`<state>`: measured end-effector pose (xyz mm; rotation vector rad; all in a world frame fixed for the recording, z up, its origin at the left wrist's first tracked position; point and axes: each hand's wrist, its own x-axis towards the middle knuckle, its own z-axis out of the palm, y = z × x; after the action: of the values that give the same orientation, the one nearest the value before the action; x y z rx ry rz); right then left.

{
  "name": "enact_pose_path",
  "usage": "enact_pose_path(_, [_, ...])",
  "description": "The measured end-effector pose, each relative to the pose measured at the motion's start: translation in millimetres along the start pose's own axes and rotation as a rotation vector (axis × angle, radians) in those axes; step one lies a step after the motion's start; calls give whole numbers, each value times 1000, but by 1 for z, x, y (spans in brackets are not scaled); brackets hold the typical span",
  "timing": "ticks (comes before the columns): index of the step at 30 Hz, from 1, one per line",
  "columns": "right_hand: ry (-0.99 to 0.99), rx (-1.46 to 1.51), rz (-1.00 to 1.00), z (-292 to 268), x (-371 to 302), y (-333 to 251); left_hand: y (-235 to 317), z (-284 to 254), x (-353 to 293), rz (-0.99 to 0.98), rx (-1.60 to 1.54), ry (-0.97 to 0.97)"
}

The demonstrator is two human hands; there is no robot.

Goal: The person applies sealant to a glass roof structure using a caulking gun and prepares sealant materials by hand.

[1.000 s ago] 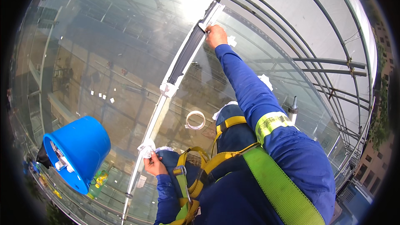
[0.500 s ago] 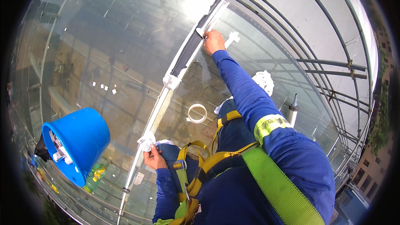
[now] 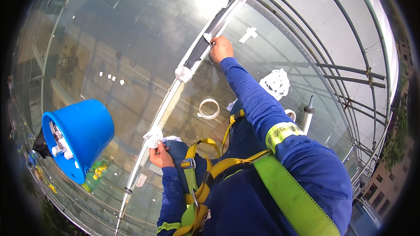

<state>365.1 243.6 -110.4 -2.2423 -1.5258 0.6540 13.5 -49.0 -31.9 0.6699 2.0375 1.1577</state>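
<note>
My right hand (image 3: 222, 49) is closed on a small spatula with a pale blade (image 3: 207, 37), mostly hidden by the fingers. Its blade rests on dark grey sealant (image 3: 199, 51) in a long joint between glass panels, edged by white strips. Nearer to me, a crumpled white wad (image 3: 183, 74) sits on the same joint. Beside my knee, my left hand (image 3: 161, 156) pinches a crumpled white paper or cloth (image 3: 153, 137) over the lower joint. A roll of masking tape (image 3: 209, 109) lies on the glass between my hands.
At left, a tipped blue bucket (image 3: 83, 131) holds white scraps, with a green bottle (image 3: 97, 175) beside it. A sealant gun (image 3: 308, 114) and crumpled white sheeting (image 3: 275, 84) are at right. Metal scaffold tubes (image 3: 350, 67) curve beyond the glass. A yellow-green harness (image 3: 288, 183) crosses me.
My right hand has drawn the spatula along the joint toward me, closer to the white wad. My left hand keeps its hold on the crumpled white piece. The whole view has shifted slightly.
</note>
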Motion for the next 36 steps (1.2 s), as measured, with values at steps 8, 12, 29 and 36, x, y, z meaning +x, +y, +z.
enact_pose_path(8, [-63,0,-7,12,-31,-15,-6,-6,0,-30,-3,16])
enact_pose_path(12, [-83,10,-8,18,-43,-21,-5,-6,-1,-25,-5,18])
enact_pose_path(29, [-123,69,-36,37,-87,-40,-4,-9,-2,-38,-35,16])
enact_pose_path(36, [-155,72,-45,42,-95,-43,-7,-10,0,0,-19,0])
